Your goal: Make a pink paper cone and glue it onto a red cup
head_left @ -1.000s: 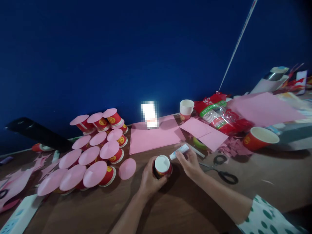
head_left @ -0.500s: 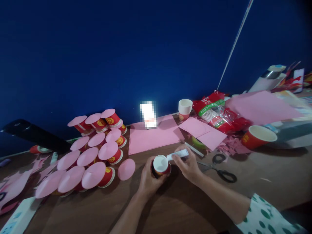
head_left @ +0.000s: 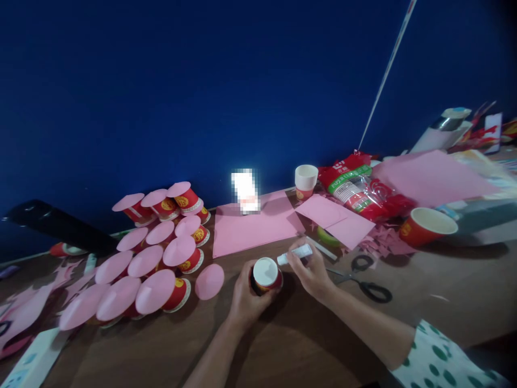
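Note:
My left hand (head_left: 249, 299) is wrapped round a red paper cup (head_left: 266, 272) with its white round end facing up. My right hand (head_left: 310, 271) grips a small white tube (head_left: 298, 253), its tip pointing left, just right of the cup's rim and apart from it. A loose pink paper disc (head_left: 209, 281) lies on the table left of my left hand. Farther left stand several red cups (head_left: 176, 295) upside down, topped with pink discs (head_left: 155, 291).
Black-handled scissors (head_left: 375, 291) lie right of my right hand. Behind are pink sheets (head_left: 253, 223), a white-and-red cup (head_left: 306, 180) and a red plastic bag (head_left: 355, 186). A red cup (head_left: 428, 226) stands at right, a white power strip (head_left: 34, 358) at lower left.
The tube in my right hand has drawn slightly away from the cup's rim, leaving a small gap. My left hand still holds the cup almost in the same place.

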{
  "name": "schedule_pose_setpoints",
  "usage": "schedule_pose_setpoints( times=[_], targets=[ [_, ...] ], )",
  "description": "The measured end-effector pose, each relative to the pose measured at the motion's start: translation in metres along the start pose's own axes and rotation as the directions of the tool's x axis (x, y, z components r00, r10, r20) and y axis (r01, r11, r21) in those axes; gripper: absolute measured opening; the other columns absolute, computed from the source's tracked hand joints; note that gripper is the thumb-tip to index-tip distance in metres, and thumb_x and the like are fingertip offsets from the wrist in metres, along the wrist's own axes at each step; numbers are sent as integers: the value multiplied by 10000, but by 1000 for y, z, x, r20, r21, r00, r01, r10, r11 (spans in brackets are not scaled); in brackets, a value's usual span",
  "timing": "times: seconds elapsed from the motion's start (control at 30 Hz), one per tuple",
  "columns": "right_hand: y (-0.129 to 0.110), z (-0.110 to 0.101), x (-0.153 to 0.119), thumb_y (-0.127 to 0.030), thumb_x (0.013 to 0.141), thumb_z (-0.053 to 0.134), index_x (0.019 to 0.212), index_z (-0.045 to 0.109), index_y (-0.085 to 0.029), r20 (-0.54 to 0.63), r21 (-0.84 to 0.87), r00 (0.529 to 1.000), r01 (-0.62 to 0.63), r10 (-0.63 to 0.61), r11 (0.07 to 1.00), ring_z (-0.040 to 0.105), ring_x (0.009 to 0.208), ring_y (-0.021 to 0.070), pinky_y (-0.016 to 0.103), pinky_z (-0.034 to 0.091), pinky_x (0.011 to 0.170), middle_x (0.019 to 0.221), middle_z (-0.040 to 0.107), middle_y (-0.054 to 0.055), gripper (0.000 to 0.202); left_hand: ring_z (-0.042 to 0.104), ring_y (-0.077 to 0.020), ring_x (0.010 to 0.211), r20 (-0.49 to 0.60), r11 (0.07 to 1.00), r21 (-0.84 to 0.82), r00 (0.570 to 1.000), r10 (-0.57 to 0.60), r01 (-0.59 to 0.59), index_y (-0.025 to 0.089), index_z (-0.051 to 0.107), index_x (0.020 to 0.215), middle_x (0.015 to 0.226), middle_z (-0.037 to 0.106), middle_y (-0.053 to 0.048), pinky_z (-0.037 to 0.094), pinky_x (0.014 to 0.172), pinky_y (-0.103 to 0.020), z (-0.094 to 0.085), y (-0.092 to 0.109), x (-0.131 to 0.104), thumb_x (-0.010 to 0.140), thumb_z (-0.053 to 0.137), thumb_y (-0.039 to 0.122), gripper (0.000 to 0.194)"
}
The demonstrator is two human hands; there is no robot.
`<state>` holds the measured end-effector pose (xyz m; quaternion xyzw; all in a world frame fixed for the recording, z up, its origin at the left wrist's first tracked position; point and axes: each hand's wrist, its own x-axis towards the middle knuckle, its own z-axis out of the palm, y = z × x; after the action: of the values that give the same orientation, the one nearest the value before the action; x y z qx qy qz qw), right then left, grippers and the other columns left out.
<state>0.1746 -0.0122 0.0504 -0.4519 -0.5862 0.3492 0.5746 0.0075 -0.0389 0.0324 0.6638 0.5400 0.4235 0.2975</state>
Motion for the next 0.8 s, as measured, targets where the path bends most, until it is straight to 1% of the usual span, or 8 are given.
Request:
schedule_pose_setpoints(
  times=[0.07,0.2,0.33,0.4,0.53,0.6,0.7,0.8],
  targets=[
    [-1,2,1,-271,803,523,764,469,-194,14,42,1000,-19,18,999,412,552,95,212,360,521,626,454,-36,102,574,-193,865,10,1000,-2,1000,-2,2,169,499,1012,950,610,-47,459,774,-317,-1,2,0,590,654,221,452],
    [2,3,2,-279,808,526,808,486,-187,99,93,994,-61,51,994,441,586,98,214,382,535,674,477,-19,100,577,-197,875,27,1000,-9,1000,-9,10,177,501,1032,968,616,-45,462,788,-328,-2,5,0,593,628,182,457],
    [8,1,3,-270,811,518,780,494,-184,166,45,985,-59,51,997,445,595,103,220,388,548,664,474,-16,94,579,-199,890,27,1000,-15,1000,9,-9,175,505,1047,982,620,-49,462,807,-342,-2,4,-1,596,614,156,464],
    [9,0,5,-273,813,514,775,494,-184,150,26,987,-53,48,998,447,607,108,225,394,559,664,473,-14,99,577,-208,907,17,1000,-9,1000,8,-7,169,503,1055,994,619,-58,461,821,-359,-2,2,-1,597,620,162,473],
    [7,1,7,-293,823,503,819,487,-189,56,83,998,-36,31,996,445,630,109,229,406,582,712,482,-7,105,572,-214,936,26,1000,-8,1000,12,-12,168,496,1074,1025,613,-66,454,846,-369,-2,-1,-1,599,617,161,490],
    [4,3,6,-303,822,509,832,490,-190,70,105,997,-38,31,994,446,621,107,226,406,575,708,483,-10,115,569,-214,942,38,1000,-14,999,23,-22,171,493,1087,1034,610,-65,454,849,-363,-2,-2,-1,591,614,150,511],
    [2,4,6,-310,821,513,844,496,-190,124,115,991,-62,48,991,452,606,104,217,401,555,699,488,-14,123,568,-211,948,51,1000,-17,998,26,-25,177,489,1096,1044,608,-61,455,851,-354,-2,-2,-1,582,615,145,530],
    [3,2,7,-297,818,510,809,506,-186,170,57,985,-50,40,997,457,610,107,215,391,550,691,501,-9,112,574,-214,944,46,1000,-14,999,18,-17,175,497,1088,1038,614,-62,457,850,-360,-2,-2,-1,583,613,148,519]
  ],
)
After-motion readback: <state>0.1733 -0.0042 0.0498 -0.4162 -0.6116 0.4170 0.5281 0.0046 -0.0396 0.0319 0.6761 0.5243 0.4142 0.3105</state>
